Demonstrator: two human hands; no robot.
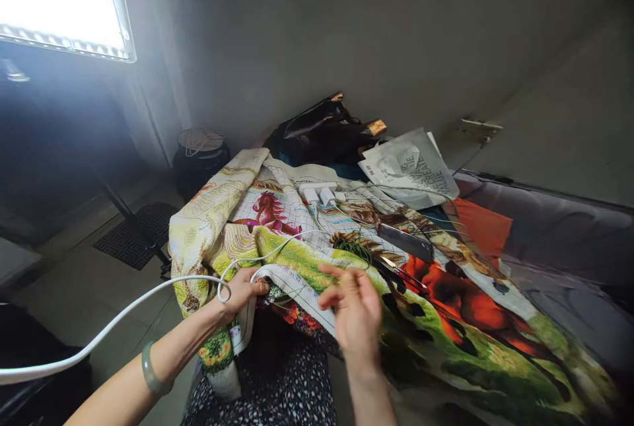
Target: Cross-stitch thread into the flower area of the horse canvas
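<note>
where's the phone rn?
Head view, right of centre: the dark phone lies flat on the horse cross-stitch cloth, just above the scissors, beyond the right hand and right of the green thread bundle.

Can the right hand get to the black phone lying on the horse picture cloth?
Probably yes. The right hand hovers above the embroidered cloth, and the phone lies flat just beyond it, uncovered. Only the small scissors lie between them, low on the cloth.

A lamp panel [62, 0] glares white, blown out, above my left. Away from it the room sinks dim. My right hand [354, 310] blurs.
</note>
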